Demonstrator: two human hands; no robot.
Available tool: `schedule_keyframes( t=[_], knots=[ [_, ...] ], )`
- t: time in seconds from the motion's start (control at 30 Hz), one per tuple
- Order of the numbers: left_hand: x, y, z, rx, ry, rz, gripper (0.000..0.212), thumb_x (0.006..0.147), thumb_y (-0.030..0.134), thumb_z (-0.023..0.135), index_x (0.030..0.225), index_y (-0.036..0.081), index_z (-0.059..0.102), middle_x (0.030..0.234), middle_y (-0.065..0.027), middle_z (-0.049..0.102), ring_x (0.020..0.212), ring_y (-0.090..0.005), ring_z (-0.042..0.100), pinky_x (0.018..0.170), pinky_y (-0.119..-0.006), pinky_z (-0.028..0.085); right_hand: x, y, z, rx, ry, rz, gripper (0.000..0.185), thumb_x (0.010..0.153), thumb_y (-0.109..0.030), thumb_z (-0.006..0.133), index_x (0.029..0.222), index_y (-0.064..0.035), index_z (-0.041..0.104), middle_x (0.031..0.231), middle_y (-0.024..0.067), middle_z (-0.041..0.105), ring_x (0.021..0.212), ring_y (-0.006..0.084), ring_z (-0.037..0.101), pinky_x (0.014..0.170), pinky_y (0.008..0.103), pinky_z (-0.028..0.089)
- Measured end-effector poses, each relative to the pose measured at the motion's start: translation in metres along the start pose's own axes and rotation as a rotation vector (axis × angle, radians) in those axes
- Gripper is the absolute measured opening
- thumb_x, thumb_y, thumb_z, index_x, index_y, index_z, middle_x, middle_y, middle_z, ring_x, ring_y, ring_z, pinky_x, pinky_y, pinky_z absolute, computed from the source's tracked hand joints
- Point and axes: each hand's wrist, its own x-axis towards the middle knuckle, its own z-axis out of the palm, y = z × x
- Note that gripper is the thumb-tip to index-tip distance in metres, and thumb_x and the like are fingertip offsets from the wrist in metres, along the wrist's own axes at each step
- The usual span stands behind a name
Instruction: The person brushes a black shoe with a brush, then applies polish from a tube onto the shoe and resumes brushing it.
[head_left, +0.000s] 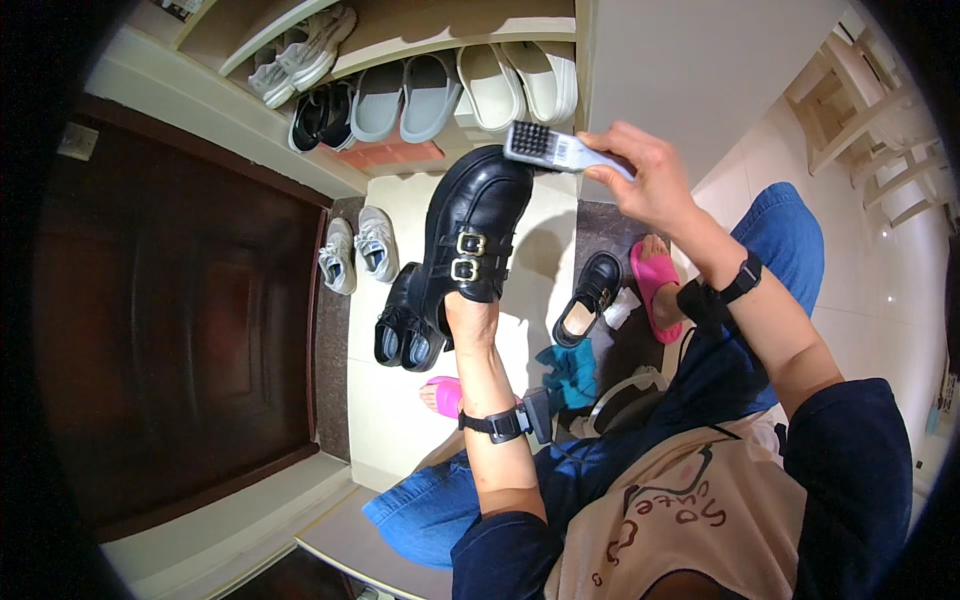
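Observation:
My left hand (471, 313) is inside a black leather shoe (474, 210) with two gold-coloured buckles, its fingers hidden by the upper. The shoe is held up above the floor, toe away from me. In my right hand (630, 169) is the handle of a pale brush (566, 152) with black bristles, its head at the shoe's toe. A similar black buckled shoe (598, 281) stands on the floor below my right forearm. Beside it lie a white crumpled piece (622, 308) and a teal cloth (576, 373).
Grey-white sneakers (376, 244) and black lace-up shoes (390, 330) stand on the floor at left. Ahead is a shoe rack (465, 34) with slippers and sneakers. A dark brown door (187, 322) is at left, wooden chairs (862, 120) at upper right. My feet wear pink slippers (654, 289).

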Motion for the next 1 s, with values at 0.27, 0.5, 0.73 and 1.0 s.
schedule_keyframes(
  t=[0.27, 0.5, 0.73, 1.0],
  knots=[
    [0.005, 0.0, 0.0, -0.672, -0.104, -0.117, 0.04, 0.096, 0.021, 0.044, 0.13, -0.001, 0.046, 0.129, -0.018, 0.053, 0.117, -0.0299, 0.052, 0.106, -0.042, 0.039, -0.021, -0.019, 0.034, 0.215, 0.116, 0.124, 0.032, 0.073, -0.006, 0.071, 0.104, -0.0003, 0.064, 0.083, 0.014, 0.059, 0.075, 0.0283, 0.061, 0.067, 0.0328, 0.047],
    [0.004, 0.002, 0.016, -1.062, -0.242, -0.147, 0.038, 0.096, 0.008, 0.039, 0.132, -0.006, 0.041, 0.135, -0.0204, 0.044, 0.125, -0.0282, 0.042, 0.112, -0.041, 0.029, -0.08, -0.037, 0.068, 0.287, 0.202, 0.11, 0.033, 0.071, 0.002, 0.068, 0.103, 0.002, 0.063, 0.079, 0.0136, 0.057, 0.07, 0.0246, 0.059, 0.064, 0.0302, 0.048],
    [-0.007, 0.003, 0.036, -0.991, -0.168, -0.179, 0.039, 0.097, 0.01, 0.037, 0.132, -0.007, 0.041, 0.137, -0.0227, 0.043, 0.126, -0.0319, 0.043, 0.112, -0.043, 0.03, -0.014, -0.033, 0.062, 0.383, 0.349, 0.202, 0.032, 0.072, 0.001, 0.068, 0.103, 0.0015, 0.063, 0.082, 0.0126, 0.059, 0.075, 0.02, 0.059, 0.068, 0.0279, 0.047],
    [-0.002, 0.002, 0.017, -0.999, -0.244, -0.157, 0.04, 0.096, 0.015, 0.041, 0.13, -0.005, 0.045, 0.132, -0.0201, 0.049, 0.122, -0.03, 0.047, 0.11, -0.042, 0.033, -0.072, -0.03, 0.078, 0.429, 0.341, 0.324, 0.031, 0.074, 0.001, 0.067, 0.105, 0.0017, 0.062, 0.083, 0.0101, 0.058, 0.08, 0.019, 0.06, 0.07, 0.0275, 0.049]
  ],
)
